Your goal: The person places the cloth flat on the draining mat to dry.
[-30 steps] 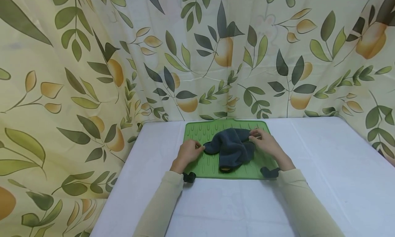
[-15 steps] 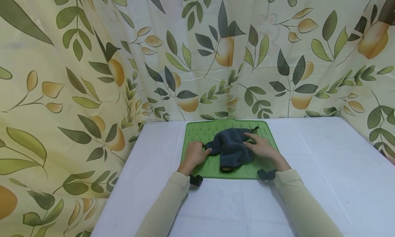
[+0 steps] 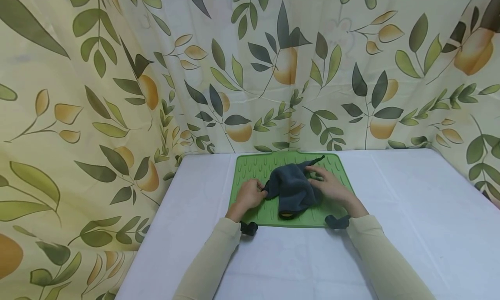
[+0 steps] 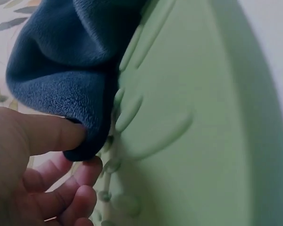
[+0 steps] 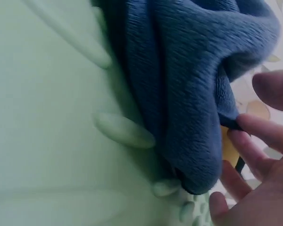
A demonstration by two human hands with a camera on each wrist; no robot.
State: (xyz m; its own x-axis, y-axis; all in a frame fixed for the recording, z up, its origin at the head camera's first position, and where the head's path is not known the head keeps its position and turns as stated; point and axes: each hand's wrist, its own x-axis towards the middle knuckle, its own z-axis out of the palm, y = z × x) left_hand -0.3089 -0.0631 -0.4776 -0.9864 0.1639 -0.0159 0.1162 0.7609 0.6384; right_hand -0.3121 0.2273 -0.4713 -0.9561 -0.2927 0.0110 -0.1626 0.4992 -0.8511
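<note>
A crumpled dark blue plush cloth [image 3: 291,185] with black edging lies bunched on a green mat [image 3: 254,163] with raised drop-shaped bumps. A thin black loop [image 3: 318,159] sticks out from its far right corner. My left hand [image 3: 251,195] pinches the cloth's left corner, thumb above and fingertips beneath, as the left wrist view shows. At the right side, my right hand [image 3: 331,188] has its thumb spread away from the fingers. In the right wrist view its fingertips touch the black edge of a fold, beside an orange patch [image 5: 228,145].
The mat lies on a white-covered table [image 3: 406,204], toward its far edge. A curtain [image 3: 250,74] printed with leaves and fruit hangs behind and at the sides. Black straps [image 3: 248,228] show near the cuffs.
My left hand has moved right, bringing the cloth's left corner inward. My right hand has released the far right corner and shifted left; the loop now points out beyond it.
</note>
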